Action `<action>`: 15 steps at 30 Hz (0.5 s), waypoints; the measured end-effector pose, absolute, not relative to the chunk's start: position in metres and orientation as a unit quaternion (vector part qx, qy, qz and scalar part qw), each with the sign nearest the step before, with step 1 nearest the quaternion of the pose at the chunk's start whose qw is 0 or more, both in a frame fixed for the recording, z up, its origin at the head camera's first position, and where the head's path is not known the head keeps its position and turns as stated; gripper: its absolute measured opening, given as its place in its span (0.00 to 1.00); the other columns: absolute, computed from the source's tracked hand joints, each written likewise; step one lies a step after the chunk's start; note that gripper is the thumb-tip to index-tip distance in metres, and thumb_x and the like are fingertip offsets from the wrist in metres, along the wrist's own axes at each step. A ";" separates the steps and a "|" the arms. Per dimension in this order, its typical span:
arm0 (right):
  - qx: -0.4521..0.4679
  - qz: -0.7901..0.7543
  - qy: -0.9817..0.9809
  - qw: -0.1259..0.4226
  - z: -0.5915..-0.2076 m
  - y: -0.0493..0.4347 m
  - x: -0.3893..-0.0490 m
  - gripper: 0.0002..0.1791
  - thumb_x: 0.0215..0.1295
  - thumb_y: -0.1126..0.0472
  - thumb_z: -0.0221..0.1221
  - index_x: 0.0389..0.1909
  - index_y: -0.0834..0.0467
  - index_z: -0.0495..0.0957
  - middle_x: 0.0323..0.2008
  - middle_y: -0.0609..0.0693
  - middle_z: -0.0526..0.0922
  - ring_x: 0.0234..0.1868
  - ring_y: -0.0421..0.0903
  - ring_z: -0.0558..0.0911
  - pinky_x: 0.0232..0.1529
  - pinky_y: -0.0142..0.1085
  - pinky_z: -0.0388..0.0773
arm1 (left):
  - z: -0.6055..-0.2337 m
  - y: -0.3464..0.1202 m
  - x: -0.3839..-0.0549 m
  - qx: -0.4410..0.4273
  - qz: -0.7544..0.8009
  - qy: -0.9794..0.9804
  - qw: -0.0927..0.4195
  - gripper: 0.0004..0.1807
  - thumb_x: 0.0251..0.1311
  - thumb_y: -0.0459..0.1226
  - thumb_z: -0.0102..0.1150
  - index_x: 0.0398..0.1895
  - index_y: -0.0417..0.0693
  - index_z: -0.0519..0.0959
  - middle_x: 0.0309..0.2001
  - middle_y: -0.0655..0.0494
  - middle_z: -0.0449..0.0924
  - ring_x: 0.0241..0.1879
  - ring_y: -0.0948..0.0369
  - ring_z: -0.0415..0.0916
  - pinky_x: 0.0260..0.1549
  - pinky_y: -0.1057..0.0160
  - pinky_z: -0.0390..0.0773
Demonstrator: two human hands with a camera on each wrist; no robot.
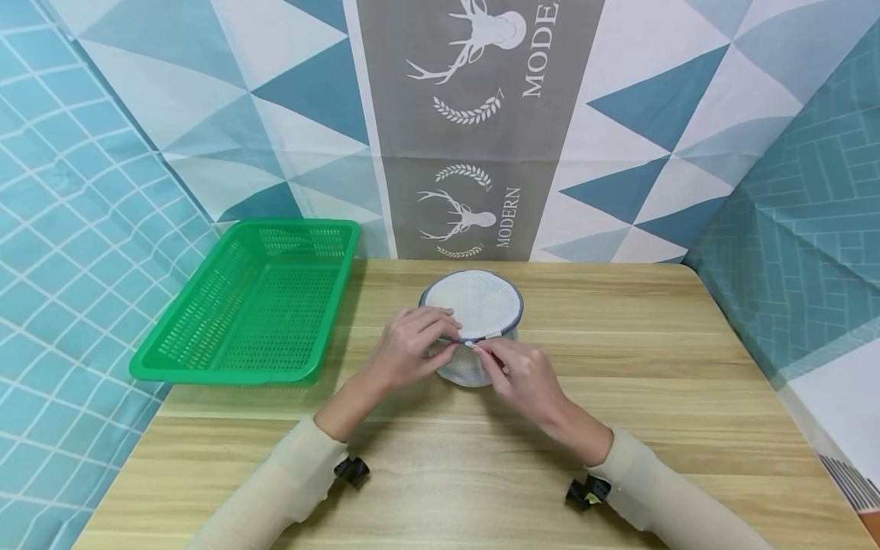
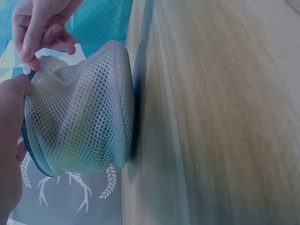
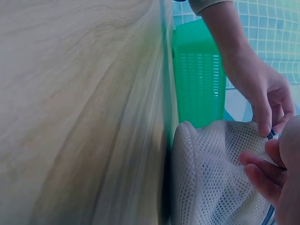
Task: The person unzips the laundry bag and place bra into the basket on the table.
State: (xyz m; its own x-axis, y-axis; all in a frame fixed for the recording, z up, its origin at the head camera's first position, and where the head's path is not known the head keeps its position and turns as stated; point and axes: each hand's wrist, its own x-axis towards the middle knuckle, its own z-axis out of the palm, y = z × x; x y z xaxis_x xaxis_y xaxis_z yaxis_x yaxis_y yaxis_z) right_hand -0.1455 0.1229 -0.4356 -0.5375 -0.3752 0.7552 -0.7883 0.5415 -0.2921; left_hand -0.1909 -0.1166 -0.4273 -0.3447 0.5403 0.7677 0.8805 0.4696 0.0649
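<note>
A round white mesh laundry bag with a dark blue zipper edge stands upright on the table, its sides creased in the left wrist view. My left hand pinches the bag's top rim at the near left, thumb below and fingers over the edge. Right beside it, my right hand pinches the small white zipper pull at the front of the rim. In the right wrist view the mesh side bulges below both hands, and my right fingers partly hide the pull.
A green plastic basket with slotted walls stands at the table's left. The wooden table meets a patterned cloth backdrop at the back. Blue patterned sheets hang on both sides.
</note>
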 end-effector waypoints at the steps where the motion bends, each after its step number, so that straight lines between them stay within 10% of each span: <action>1: 0.357 0.318 -0.817 0.323 -0.436 0.123 -0.145 0.00 0.70 0.71 0.72 0.38 0.65 0.90 0.32 0.53 0.95 0.24 0.37 0.83 0.25 0.25 0.79 | -0.427 -0.116 -0.191 -0.455 -0.244 -0.782 0.349 0.13 0.54 0.32 0.83 0.39 0.50 0.87 0.46 0.55 0.96 0.55 0.51 0.94 0.42 0.56 0.86; 15: 0.356 0.315 -0.816 0.330 -0.442 0.126 -0.147 0.06 0.64 0.74 0.73 0.40 0.64 0.91 0.34 0.54 0.96 0.26 0.40 0.87 0.27 0.30 0.82 | -0.428 -0.119 -0.189 -0.456 -0.241 -0.788 0.336 0.10 0.58 0.33 0.79 0.39 0.50 0.86 0.46 0.54 0.96 0.55 0.51 0.94 0.41 0.56 0.86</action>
